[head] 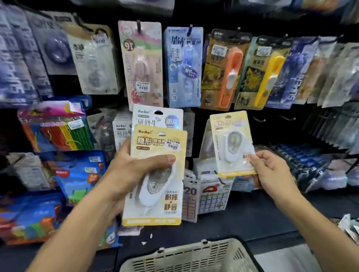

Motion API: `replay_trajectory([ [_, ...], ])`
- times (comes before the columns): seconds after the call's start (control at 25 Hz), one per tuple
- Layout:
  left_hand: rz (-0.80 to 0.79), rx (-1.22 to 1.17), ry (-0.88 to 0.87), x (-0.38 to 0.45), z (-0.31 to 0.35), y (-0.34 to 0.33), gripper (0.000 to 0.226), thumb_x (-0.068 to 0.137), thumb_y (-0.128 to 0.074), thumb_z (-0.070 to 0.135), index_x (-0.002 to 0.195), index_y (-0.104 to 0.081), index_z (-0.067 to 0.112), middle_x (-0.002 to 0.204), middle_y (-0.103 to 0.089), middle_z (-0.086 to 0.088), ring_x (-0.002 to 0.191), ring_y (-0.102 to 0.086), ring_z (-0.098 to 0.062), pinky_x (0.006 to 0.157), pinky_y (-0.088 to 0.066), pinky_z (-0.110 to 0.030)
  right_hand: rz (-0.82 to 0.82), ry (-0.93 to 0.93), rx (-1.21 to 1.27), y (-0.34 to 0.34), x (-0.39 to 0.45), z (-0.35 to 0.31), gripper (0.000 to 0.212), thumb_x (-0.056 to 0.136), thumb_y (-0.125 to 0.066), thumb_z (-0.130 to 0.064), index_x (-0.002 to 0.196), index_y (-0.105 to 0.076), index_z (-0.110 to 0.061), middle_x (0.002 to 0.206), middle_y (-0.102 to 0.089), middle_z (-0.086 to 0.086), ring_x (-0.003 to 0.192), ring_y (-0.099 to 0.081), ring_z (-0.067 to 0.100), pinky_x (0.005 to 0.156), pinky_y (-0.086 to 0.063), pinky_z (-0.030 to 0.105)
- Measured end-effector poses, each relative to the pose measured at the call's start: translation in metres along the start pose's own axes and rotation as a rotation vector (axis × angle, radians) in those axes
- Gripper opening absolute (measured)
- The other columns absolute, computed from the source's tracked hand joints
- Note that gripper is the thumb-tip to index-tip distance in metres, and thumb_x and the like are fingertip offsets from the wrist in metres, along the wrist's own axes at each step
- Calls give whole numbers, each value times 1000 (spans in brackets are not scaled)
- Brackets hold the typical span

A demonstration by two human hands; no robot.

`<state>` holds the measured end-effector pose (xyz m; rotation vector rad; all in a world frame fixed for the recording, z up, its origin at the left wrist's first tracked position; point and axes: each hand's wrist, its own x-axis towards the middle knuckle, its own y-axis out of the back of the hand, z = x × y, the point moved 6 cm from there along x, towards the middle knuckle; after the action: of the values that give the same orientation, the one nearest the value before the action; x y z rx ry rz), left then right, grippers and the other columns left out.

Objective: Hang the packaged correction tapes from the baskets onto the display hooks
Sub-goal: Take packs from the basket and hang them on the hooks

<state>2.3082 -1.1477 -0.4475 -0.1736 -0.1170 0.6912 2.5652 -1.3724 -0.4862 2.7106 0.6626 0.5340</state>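
**Two hands, packs raised before the hooks**

A stack of packaged correction tapes, a yellow pack (155,177) in front and a white pack (157,118) behind, is gripped by the left hand (133,170), thumb curled across the front. A single yellow pack (233,143) is pinched at its lower right corner by the right hand (271,173), level with two bare display hooks (288,118). The beige basket (189,259) is seen below.

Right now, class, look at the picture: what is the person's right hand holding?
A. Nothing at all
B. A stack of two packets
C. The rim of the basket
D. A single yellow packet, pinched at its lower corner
D: the right hand pinches one yellow packet at its lower right corner, while the left hand grips the stack of packets and the basket sits untouched below.
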Motion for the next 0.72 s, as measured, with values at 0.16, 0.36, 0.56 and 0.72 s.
replay_trajectory([
  [0.16,-37,-22,6,7,-3,-16,89,39,-95,23,121,-63,14,106,-80,-13,89,-79,-32,73,-63,-42,42,-46,-8,1,-14,-5,20,100,-57,-33,90,-67,-20,61,-67,13,49,-56,14,53,-45,34],
  [0.36,-35,-84,50,15,-35,-32,94,38,-96,29,126,-63,14,108,-79,-12,94,-78,-35,84,-61,-47,78,-300,260,-10,-14,-8,17,100,-63,-21,114,-59,-14,69,-69,5,52,-59,16,50,-47,33],
  [0.56,9,-196,57,20,-48,-50,87,45,-93,21,125,-62,11,106,-79,-14,89,-78,-35,74,-64,-46,-232,-340,402,-57,-47,-28,55,79,-80,-49,126,-58,-31,119,-69,-5,104,-70,17,85,-59,38],
  [0.72,35,-234,22,23,-51,-52,90,44,-92,29,127,-63,12,110,-79,-10,97,-77,-32,75,-64,-42,-323,-49,291,-80,-62,-55,28,76,-86,-40,98,-71,-32,93,-79,-1,81,-76,16,67,-58,25],
])
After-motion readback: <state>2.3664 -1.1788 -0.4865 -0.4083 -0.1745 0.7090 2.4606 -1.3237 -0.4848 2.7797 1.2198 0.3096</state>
